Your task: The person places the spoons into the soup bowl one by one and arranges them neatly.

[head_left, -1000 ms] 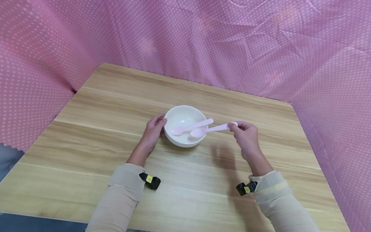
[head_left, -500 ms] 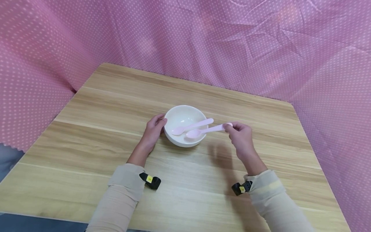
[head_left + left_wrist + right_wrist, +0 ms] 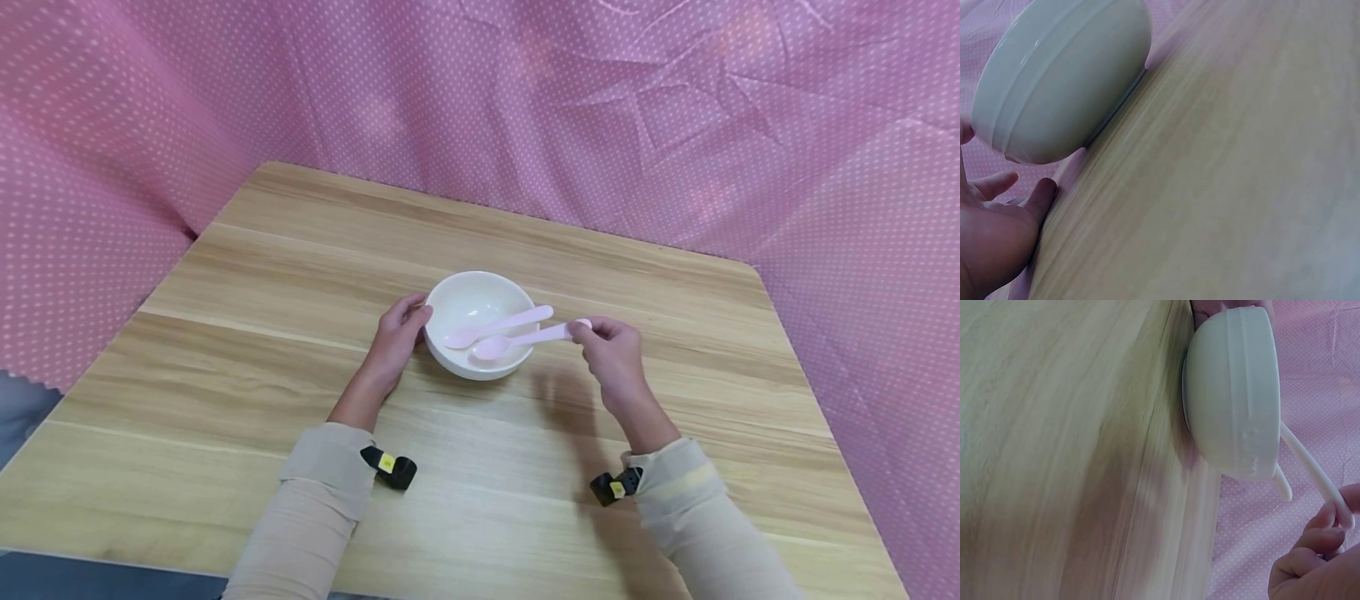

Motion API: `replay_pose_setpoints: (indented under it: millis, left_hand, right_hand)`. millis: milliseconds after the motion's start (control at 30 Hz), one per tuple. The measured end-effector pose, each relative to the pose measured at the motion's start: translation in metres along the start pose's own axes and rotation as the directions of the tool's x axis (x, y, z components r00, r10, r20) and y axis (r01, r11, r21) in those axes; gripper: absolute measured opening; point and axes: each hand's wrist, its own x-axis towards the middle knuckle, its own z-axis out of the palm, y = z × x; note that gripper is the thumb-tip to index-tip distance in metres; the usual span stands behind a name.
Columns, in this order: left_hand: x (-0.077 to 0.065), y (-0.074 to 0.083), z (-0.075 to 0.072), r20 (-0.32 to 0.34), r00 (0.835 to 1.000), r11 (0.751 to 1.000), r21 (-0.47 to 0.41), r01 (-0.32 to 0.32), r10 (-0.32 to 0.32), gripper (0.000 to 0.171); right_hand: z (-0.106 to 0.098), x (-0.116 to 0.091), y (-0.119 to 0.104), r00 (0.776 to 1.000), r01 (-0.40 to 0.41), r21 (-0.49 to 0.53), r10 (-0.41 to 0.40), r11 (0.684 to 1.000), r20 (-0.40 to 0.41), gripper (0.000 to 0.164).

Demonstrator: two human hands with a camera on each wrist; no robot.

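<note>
A white bowl (image 3: 480, 292) stands on the wooden table. My left hand (image 3: 393, 337) is at its left side, thumb at the rim and fingers cupped by the outer wall, as the left wrist view shows below the bowl (image 3: 1066, 81). One pale pink spoon (image 3: 517, 320) lies in the bowl with its handle over the right rim. My right hand (image 3: 618, 358) pinches a second pink spoon (image 3: 543, 335) by its handle end between thumb and fingers. This spoon's head is over the bowl's inside. In the right wrist view the held spoon (image 3: 1310, 462) slants past the rim, its head hidden.
The wooden table (image 3: 300, 267) extends around the bowl on all sides. A pink dotted cloth (image 3: 480, 108) hangs behind and beside it. Each sleeve cuff carries a small black wrist camera (image 3: 393, 468).
My right hand has moved left, carrying its spoon farther in over the bowl, beside the other spoon. My left hand, the bowl and the lying spoon have stayed in place.
</note>
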Motion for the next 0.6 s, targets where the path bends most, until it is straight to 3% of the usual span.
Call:
replay_pose_setpoints:
  millis: [267, 600]
  left_hand:
    - [0.0, 0.001, 0.0, 0.005, 1.0, 1.0, 0.004, 0.011, -0.011, 0.052]
    - [0.0, 0.001, 0.0, 0.0, 1.0, 1.0, -0.015, -0.002, 0.002, 0.052]
  right_hand:
    - [0.006, -0.001, 0.0, 1.0, 0.005, 0.035, -0.006, 0.999, 0.022, 0.012]
    - [0.013, 0.002, 0.006, 1.0, -0.001, 0.003, 0.001, 1.0, 0.01, 0.012]
